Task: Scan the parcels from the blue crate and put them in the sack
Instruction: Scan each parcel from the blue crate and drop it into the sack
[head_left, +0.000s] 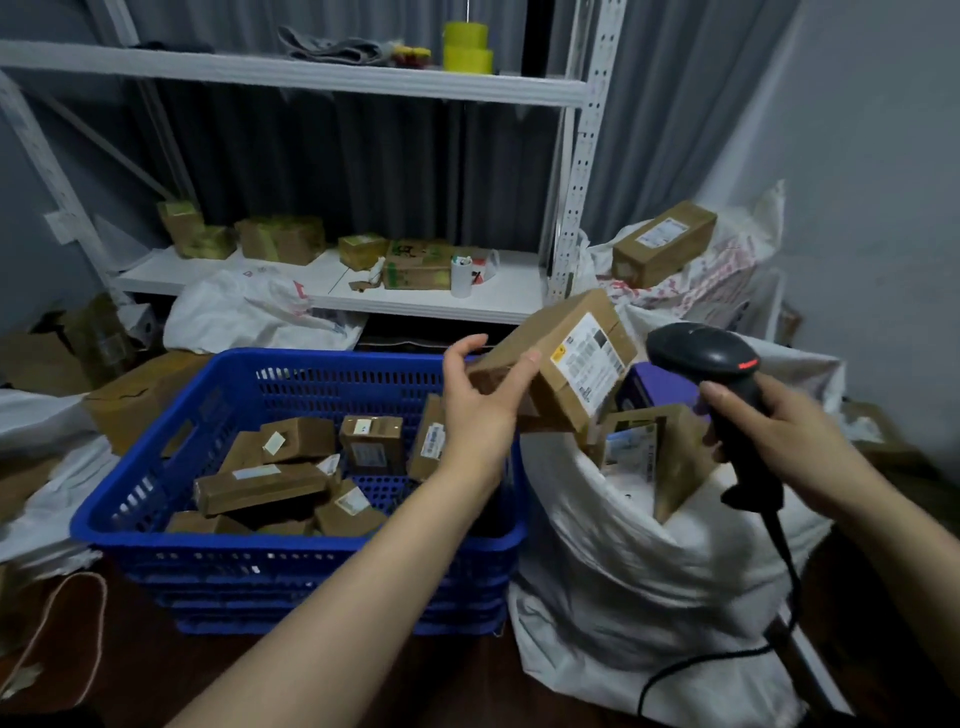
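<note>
Head view: the big white sack (649, 582) sits at 4 o'clock in the picture. It is already stuffed with boxes at its open top. The blue crate (291, 543) is just beside it, at 7 o'clock, with many small brown boxes left inside.

The parcel (550, 379) is up in the air, between the crate and the sack, right above the sack's open top. It is tilted, and its long side runs from 8 o'clock up to 2 o'clock. The left hand (483, 405) holds its low end, with the thumb on the near side and the fingers curled over the far side.

The scanner (711, 358) is near the parcel, at 3 o'clock from it. The right hand (779, 436) is wrapped tight round its handle. Its head points to 9 o'clock, at the white label (592, 358).

The label faces the scanner, so I think the scan comes next. Then the parcel only needs to drop toward 5 o'clock, and the left hand is the nearer one for that.
</note>
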